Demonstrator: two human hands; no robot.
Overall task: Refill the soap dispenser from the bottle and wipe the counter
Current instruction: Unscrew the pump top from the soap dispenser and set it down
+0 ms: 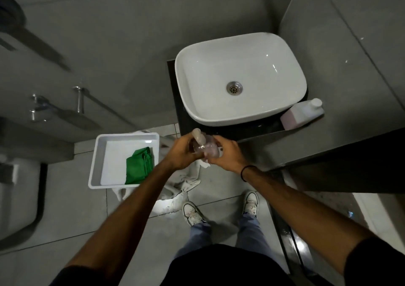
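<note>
Both hands meet in front of the tabletop edge around one clear soap dispenser [202, 146]. The left hand [183, 154] wraps its fingers round the dispenser's left side, near the pump; the right hand [225, 154] curls round its body from the right. Behind them sits one white sink [282, 51] on the dark tabletop [263, 124], with one pale refill bottle [302, 113] just beside it. On the left, one white tray [97, 165] holds one folded green cloth [138, 166].

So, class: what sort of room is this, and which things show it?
Most likely a bathroom or washroom: a white basin with a drain on a grey counter, tiled floor, and metal wall fittings.
</note>
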